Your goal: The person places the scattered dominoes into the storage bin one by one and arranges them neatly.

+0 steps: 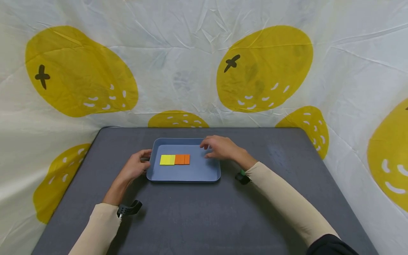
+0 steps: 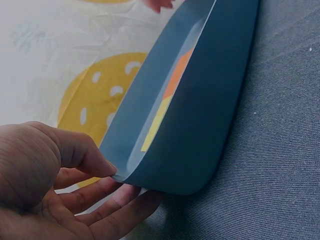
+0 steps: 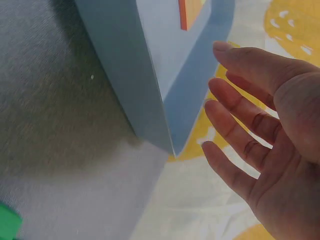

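A shallow blue-grey tray (image 1: 204,173) lies on the dark table. On its floor sit flat yellow (image 1: 167,159) and orange pieces (image 1: 182,159) in a row, resembling pads of sticky notes. My left hand (image 1: 135,166) is at the tray's left end; in the left wrist view its thumb (image 2: 97,162) pinches the rim at a corner, with the other fingers outside the wall. Over the right end of the tray hovers my right hand (image 1: 221,148), holding nothing. Its fingers (image 3: 240,130) are spread and slightly bent beside the tray's wall in the right wrist view.
The grey table (image 1: 204,216) extends around the tray on all sides. Behind it and at both sides hangs a white cloth (image 1: 181,71) printed with large yellow fruit shapes. A dark wrist strap (image 1: 129,209) sits at the left sleeve, another device (image 1: 243,177) at the right wrist.
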`<act>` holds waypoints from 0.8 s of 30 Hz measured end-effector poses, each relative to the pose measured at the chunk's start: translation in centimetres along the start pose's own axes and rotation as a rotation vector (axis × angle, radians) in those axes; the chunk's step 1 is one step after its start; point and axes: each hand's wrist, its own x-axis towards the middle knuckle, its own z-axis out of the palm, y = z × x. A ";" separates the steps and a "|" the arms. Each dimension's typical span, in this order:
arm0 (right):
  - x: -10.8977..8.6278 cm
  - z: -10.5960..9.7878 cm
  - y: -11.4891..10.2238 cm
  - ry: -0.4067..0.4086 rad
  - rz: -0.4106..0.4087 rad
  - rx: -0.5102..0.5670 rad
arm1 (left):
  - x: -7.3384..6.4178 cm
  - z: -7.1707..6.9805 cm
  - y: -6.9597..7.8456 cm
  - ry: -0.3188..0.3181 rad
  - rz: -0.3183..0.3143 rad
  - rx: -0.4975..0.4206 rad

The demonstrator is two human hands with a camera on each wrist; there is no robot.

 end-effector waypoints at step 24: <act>-8.2 -0.8 4.8 0.078 0.061 0.037 | 0.0 0.1 -0.3 -0.001 0.001 0.004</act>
